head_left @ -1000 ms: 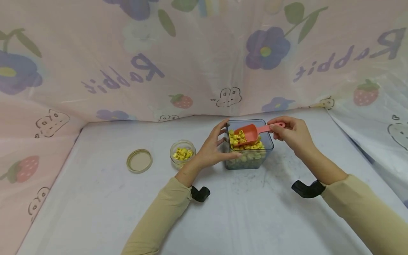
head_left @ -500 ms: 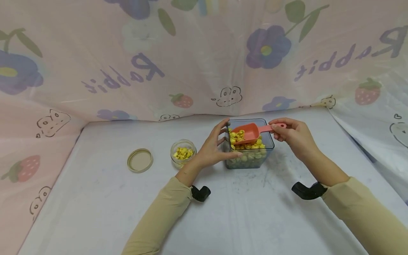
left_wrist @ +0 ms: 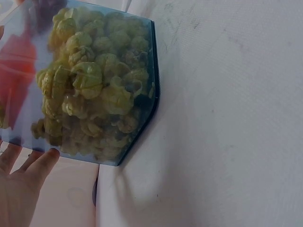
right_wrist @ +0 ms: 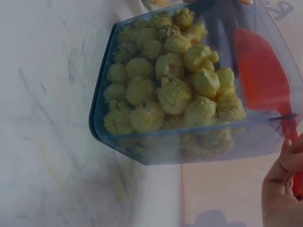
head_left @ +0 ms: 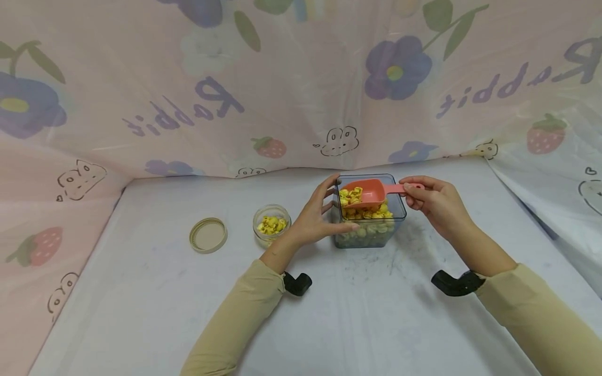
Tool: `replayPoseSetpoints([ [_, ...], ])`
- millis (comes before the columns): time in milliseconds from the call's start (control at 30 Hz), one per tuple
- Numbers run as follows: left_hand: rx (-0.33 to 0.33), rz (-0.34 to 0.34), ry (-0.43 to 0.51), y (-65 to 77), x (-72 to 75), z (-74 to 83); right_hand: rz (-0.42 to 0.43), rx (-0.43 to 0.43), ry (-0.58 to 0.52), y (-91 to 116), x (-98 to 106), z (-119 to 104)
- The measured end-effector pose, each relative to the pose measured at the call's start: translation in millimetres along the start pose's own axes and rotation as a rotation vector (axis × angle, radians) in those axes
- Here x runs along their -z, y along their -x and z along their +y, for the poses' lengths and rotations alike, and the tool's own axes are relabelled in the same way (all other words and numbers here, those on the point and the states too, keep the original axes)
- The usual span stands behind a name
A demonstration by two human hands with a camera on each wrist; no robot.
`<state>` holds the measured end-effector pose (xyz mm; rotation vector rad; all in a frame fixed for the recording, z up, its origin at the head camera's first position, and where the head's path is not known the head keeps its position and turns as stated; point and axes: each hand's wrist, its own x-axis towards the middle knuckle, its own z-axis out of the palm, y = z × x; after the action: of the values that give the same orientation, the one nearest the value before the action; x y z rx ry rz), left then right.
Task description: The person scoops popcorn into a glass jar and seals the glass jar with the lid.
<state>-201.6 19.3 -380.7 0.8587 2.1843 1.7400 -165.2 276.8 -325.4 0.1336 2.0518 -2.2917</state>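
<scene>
My left hand (head_left: 310, 222) holds a clear bluish plastic container (head_left: 362, 240), its thumb along the near side and its fingers around the left side. Yellow popcorn (right_wrist: 175, 94) fills the lower part of this container, which stands upright on the table. Between thumb and fingers, my right hand (head_left: 435, 201) pinches the handle of a coral-red scoop (head_left: 374, 192). The scoop's bowl, loaded with several popcorn pieces (head_left: 350, 196), lies within the container's mouth above the heap. Through the wall, the right wrist view shows the scoop (right_wrist: 262, 75) apart from the popcorn below it.
Left of the container, close behind my left wrist, stands a small open glass jar (head_left: 264, 241) with some popcorn in it. A round beige lid (head_left: 208, 236) lies farther left on the white table (head_left: 141, 303). A printed curtain (head_left: 301, 94) borders the table's back and sides.
The scoop has risen a little and come more level, with its handle shifting slightly right and popcorn staying in its bowl. My left hand keeps its place on the container.
</scene>
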Motion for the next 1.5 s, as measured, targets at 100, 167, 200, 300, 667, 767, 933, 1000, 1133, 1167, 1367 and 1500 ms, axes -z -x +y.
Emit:
replayPoseSetpoints([
  [100,-0.004,0.0,0.004,-0.4,-0.3,-0.2,-0.003,0.001,-0.017,1,0,0],
  [167,-0.006,0.001,0.005,-0.7,-0.5,-0.6,-0.003,0.0,-0.026,2,1,0],
  [200,-0.007,0.001,0.005,-0.8,-0.6,-0.6,-0.004,0.0,-0.031,2,1,0],
  [300,-0.003,-0.001,0.003,-0.7,-0.8,-0.2,-0.011,-0.001,-0.052,3,1,1],
  [667,0.02,-0.014,-0.028,0.6,-0.1,3.3,-0.018,0.007,-0.11,6,0,-1],
  [767,0.03,-0.013,-0.068,1.6,0.2,5.3,-0.027,0.007,-0.129,8,0,-1],
  [933,0.053,0.01,-0.178,6.2,4.4,10.6,-0.047,0.024,-0.176,8,0,-4],
  [1000,0.063,0.027,-0.214,9.2,7.8,13.3,-0.056,0.032,-0.19,9,0,-5],
  [1133,0.066,0.069,-0.253,16.3,17.6,17.9,-0.071,0.043,-0.21,9,-3,-9],
  [1167,0.063,0.078,-0.263,17.8,20.3,18.7,-0.074,0.047,-0.216,9,-3,-10],
  [1367,0.061,0.119,-0.27,26.0,33.2,23.1,-0.097,0.06,-0.252,8,-8,-17],
  [1500,0.065,0.132,-0.264,29.0,37.9,24.0,-0.101,0.056,-0.241,8,-11,-19],
])
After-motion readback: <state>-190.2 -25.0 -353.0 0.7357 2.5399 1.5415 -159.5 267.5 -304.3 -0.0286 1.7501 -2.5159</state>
